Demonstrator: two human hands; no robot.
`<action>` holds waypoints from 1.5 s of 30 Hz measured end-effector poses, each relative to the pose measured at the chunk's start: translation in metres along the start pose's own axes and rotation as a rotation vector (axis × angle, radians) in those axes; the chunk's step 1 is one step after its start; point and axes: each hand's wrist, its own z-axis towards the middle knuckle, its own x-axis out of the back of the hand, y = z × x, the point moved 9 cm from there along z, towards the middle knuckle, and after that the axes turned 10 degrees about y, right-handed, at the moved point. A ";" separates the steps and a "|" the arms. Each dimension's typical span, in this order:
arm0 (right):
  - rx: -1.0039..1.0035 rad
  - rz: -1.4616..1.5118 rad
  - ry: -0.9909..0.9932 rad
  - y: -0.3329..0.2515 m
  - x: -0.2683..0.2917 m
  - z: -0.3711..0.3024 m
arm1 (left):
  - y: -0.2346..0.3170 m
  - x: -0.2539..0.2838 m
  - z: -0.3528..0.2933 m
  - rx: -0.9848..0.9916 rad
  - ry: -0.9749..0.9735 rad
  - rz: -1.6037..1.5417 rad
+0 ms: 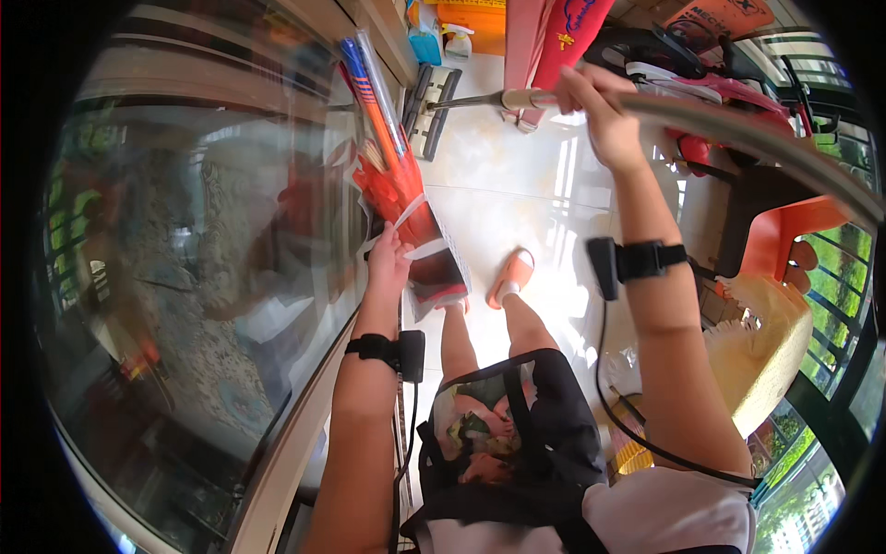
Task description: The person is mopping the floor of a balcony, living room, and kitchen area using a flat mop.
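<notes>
The mop (692, 113) slants over the floor (498, 185), its head (443, 113) near the floor's left edge, beside the glass panel (231, 231). The right grip (602, 111) is wrapped round the pole (757, 129), presumably to bear its long, tilted weight. The left grip (389, 257) pinches the red-wrapped bundle (423, 222) near its white straps (427, 248), seemingly to stop the tall tubes (367, 92) tipping.

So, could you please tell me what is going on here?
A person is gripping a long-handled mop with the right hand and holding a red bag, long thin items sticking out, in the left hand. They stand on a pale floor in orange slippers, beside a large glass panel.
</notes>
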 end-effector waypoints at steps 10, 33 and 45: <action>-0.185 -0.076 0.059 -0.031 0.047 -0.199 | -0.015 -0.016 0.015 0.086 -0.039 -0.057; -0.993 -0.512 0.240 -0.068 0.102 -0.475 | -0.027 0.015 -0.001 0.185 -0.075 -0.009; -0.823 -0.310 0.451 0.044 0.082 -0.551 | -0.080 0.093 0.042 0.011 -0.027 0.535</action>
